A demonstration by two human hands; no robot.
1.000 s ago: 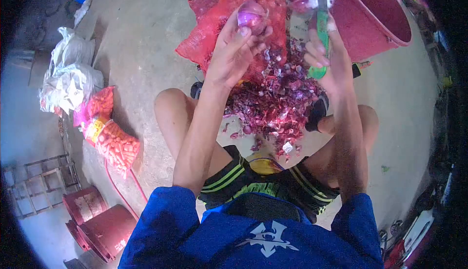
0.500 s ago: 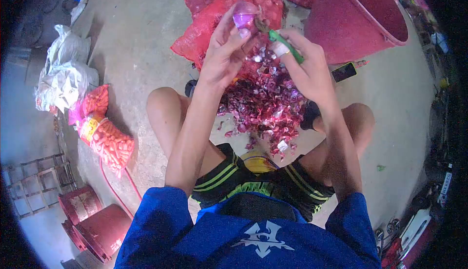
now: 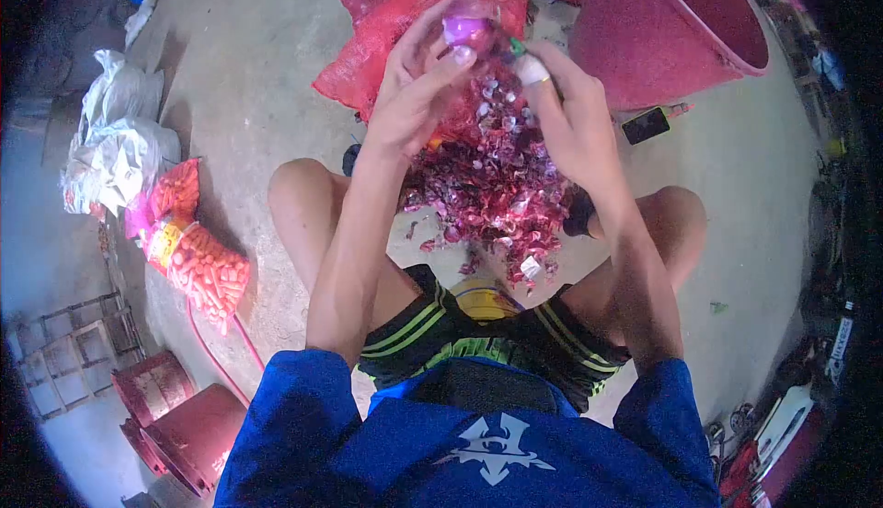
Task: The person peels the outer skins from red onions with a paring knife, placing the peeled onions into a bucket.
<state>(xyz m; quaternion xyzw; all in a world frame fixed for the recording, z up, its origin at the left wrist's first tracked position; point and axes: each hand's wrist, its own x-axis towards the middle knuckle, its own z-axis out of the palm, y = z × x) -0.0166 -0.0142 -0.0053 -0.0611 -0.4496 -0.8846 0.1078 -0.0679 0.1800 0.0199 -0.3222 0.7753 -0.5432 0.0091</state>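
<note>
My left hand (image 3: 416, 89) is raised in front of me, its fingers wrapped round a purple-red onion (image 3: 467, 31) with a shiny bare side. Close to the onion's right side, my right hand (image 3: 578, 121) grips a small green-handled knife (image 3: 517, 47). Its blade is blurred, and most of the handle is hidden by the fingers. A white wrap (image 3: 532, 70) covers part of the right thumb. Beneath both hands a heap of onion skins (image 3: 497, 190) lies on the floor between my legs.
A red mesh sack (image 3: 345, 71) lies behind the skins. To the right stand a large red tub (image 3: 635, 48) and a phone (image 3: 646, 126) on the floor. At left are white sacks (image 3: 124, 149), a bag of carrots (image 3: 207, 269) and red buckets (image 3: 193, 434).
The right hand has turned slightly and drawn in, so less of the green handle shows. The left hand still holds the onion in nearly the same spot. The view has shifted a little.
</note>
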